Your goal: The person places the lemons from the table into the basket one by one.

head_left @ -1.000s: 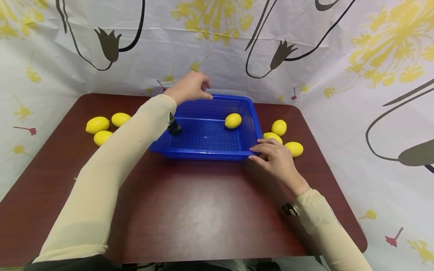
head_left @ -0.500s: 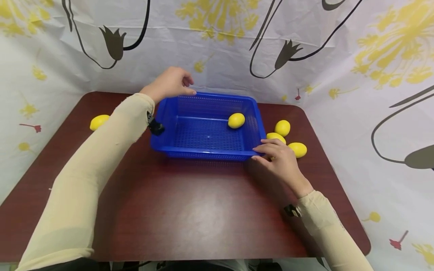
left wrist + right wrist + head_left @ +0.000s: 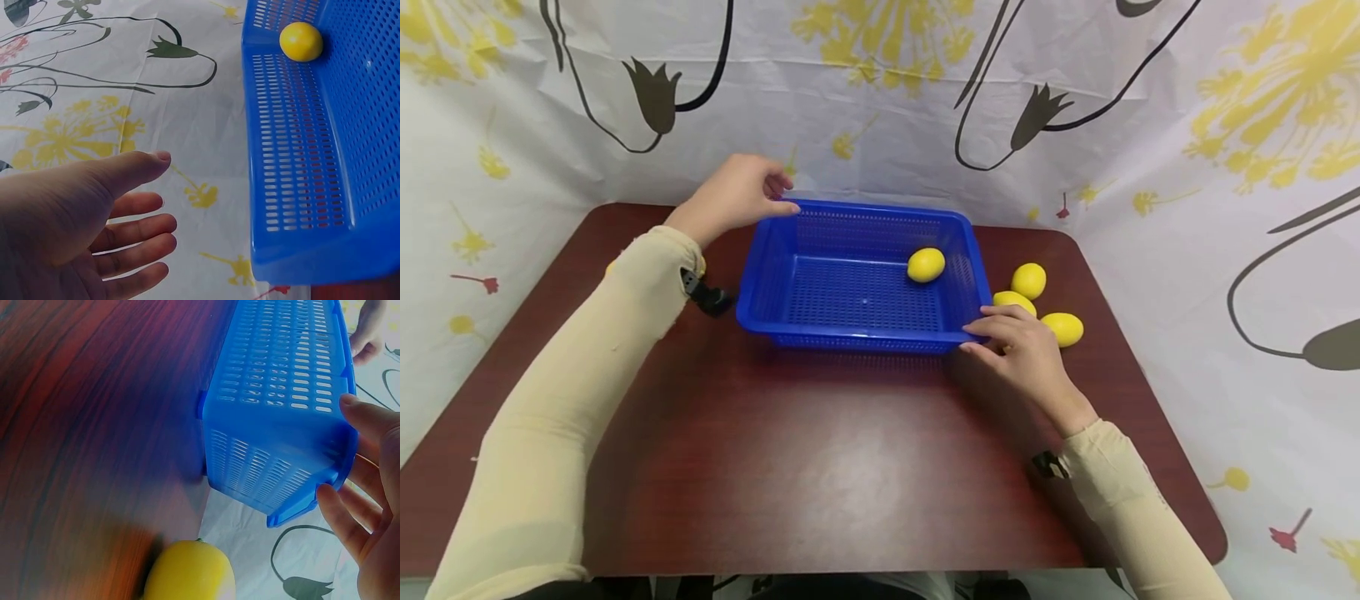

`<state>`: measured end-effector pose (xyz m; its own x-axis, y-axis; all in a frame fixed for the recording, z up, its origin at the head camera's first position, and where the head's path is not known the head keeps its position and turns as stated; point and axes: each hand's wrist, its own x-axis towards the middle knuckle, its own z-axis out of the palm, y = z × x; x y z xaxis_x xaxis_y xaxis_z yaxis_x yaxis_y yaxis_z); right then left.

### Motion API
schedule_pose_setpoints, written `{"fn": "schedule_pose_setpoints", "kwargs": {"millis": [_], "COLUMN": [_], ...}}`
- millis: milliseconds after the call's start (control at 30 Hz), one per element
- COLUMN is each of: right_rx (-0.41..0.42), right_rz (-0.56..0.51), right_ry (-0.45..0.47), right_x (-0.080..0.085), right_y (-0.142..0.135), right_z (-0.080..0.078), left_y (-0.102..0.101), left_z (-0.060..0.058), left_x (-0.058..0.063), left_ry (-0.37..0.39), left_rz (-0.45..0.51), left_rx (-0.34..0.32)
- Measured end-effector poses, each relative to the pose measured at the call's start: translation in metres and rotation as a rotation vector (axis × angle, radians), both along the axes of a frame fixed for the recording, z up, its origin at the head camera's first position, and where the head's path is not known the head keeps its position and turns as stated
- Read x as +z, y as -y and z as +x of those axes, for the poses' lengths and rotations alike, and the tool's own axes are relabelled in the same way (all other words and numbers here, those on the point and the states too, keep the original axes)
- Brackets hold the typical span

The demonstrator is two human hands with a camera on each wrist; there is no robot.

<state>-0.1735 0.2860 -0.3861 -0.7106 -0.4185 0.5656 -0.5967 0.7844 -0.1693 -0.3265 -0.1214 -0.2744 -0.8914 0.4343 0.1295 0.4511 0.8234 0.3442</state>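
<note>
Basket (image 3: 857, 335), blue and full of small holes, sat upright on the table (image 3: 850, 467) in the head view, its long axis running side to side between the two hands. The right hand (image 3: 1026, 354) was the nearer — it pinched the rim at the basket's near right corner. The left hand (image 3: 733, 196) hung by the basket's far left corner, so that the basket lay to its right and partly toward the person. One lemon (image 3: 927, 265) lay inside, near the basket's right end. Right of the basket, three lemons (image 3: 1028, 282) showed clearly, with a yellow sliver by the right hand that could have been a fourth. Left of the basket, bits of yellow peeped round the left sleeve (image 3: 550, 400), too covered to count.

In the left wrist view, the left hand held nothing — fingers loose, thumb out, a gap showing between it and the basket, patterned cloth (image 3: 187, 131) behind.

In the right wrist view, the thumb and fingers gripped the rim round the basket's corner. One lemon rested off the basket's end, apart from it.
</note>
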Motion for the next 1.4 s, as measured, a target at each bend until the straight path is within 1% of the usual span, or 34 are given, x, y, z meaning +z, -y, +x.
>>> {"fn": "schedule_pose_setpoints", "kwargs": {"millis": [100,167,333,467,733,900,1000,1167,1400], "right_rx": [0.002,0.002,0.005,0.006,0.010,0.007,0.010,0.011,0.004], "right_rz": [-0.002,-0.008,-0.015,-0.015,-0.014,-0.015,-0.018,-0.023,-0.023], "right_ry": [-0.005,-0.008,-0.010,-0.006,-0.007,-0.009,-0.012,-0.014,0.002], "right_x": [0.000,0.000,0.000,-0.002,-0.002,-0.001,-0.001,-0.001,-0.002], "right_y": [0.000,0.000,0.000,0.000,0.001,0.000,0.000,0.001,0.000], "right_z": [0.000,0.000,0.000,-0.001,-0.001,-0.001,-0.002,-0.002,-0.001], "left_y": [0.007,0.011,0.023,0.036,0.066,0.082,0.089,0.102,0.122], "left_z": [0.008,0.012,0.018,0.024,0.042,0.050,0.056,0.063,0.067], "left_x": [-0.004,-0.007,-0.015,-0.021,-0.032,-0.038,-0.043,-0.057,-0.077], "left_ry": [0.027,0.037,0.004,-0.002,0.066,0.094,0.104,0.101,0.089], "left_rz": [-0.007,-0.005,0.008,-0.008,-0.062,-0.071,-0.079,-0.109,-0.173], "left_rx": [0.037,0.049,0.055,0.084,0.188,0.218,0.224,0.234,0.256]}}
